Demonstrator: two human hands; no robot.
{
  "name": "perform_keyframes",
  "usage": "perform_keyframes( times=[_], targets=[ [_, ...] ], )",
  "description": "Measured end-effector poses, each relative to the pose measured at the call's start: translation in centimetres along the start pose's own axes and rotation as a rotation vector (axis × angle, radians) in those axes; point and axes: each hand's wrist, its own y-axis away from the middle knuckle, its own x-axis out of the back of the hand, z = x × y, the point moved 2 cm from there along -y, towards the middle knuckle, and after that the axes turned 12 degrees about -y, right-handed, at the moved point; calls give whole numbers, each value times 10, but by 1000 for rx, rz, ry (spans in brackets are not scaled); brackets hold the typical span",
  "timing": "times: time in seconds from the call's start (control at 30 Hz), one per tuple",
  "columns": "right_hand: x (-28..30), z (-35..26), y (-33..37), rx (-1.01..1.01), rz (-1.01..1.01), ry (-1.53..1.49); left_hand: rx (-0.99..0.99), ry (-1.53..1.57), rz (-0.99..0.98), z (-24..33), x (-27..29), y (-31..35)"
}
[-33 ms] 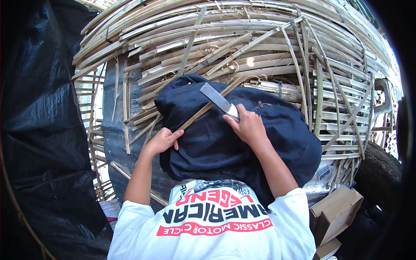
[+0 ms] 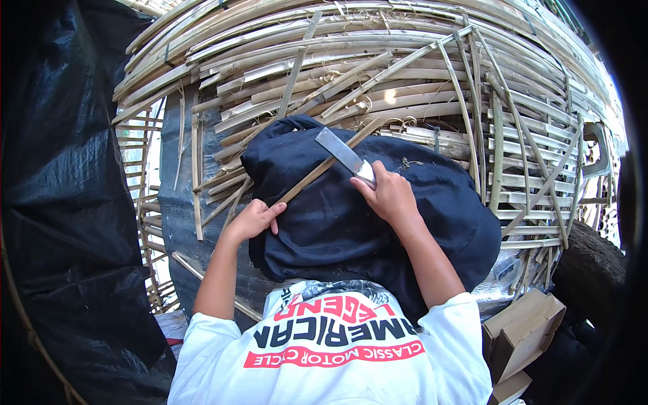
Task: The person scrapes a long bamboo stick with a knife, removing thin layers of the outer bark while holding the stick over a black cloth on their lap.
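Observation:
My left hand grips the near end of a thin bamboo strip, which slants up and right across the black cloth over my lap. A knife with a broad, square-ended grey blade is in my right hand, its pale wrapped handle showing by my thumb. The blade crosses over the strip around its middle, pointing up and left. Whether the edge touches the strip, I cannot tell. The strip's far end lies toward the slats beyond the cloth.
Split bamboo slats lie in layers ahead, with loose strips across them. A black plastic sheet hangs at left. Cardboard boxes stand at lower right, near a dark log. Thin curled shavings lie beyond the cloth.
My right hand and the knife have shifted slightly to the right. My left hand and the bamboo strip look the same.

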Motion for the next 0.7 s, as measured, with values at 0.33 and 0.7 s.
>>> perform_keyframes(
  times=[0.33, 0.7],
  targets=[
    [-3, -12, 6, -28, -87, -74, -61, 29, 93, 2, -3, 3],
    [11, -3, 1, -75, -117, 34, -49, 33, 139, 1, -3, 5]
  ],
)
